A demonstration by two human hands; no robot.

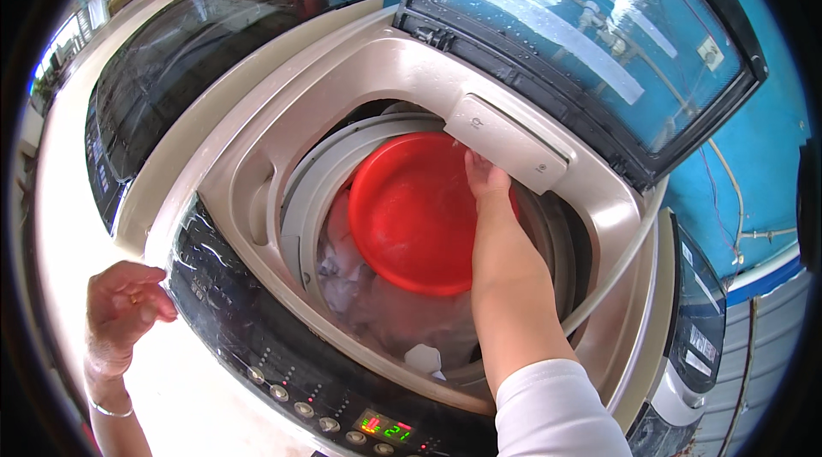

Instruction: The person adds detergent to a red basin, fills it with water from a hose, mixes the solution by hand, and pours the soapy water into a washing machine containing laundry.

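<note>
A top-loading washing machine [359,65] stands before me with its lid up. Inside the drum, a red plastic basin [411,213] sits above wet white and pale cloth [347,290] in cloudy water. My right hand [485,174] reaches over the basin's far right side, its fingers just under the dispenser drawer [507,142]. Whether those fingers grip the basin's rim is hidden. Off the machine's front left corner, my left hand [128,303] is in the air with loosely bent fingers, holding nothing. It lies close to the black control panel [257,335], whose display is lit.
The raised lid [578,26] has a wet clear window. A pale hose [616,271] crosses the machine's right side. Other washing machines stand at left [212,58] and right [697,303]. Behind is a blue wall [764,181] with pipes.
</note>
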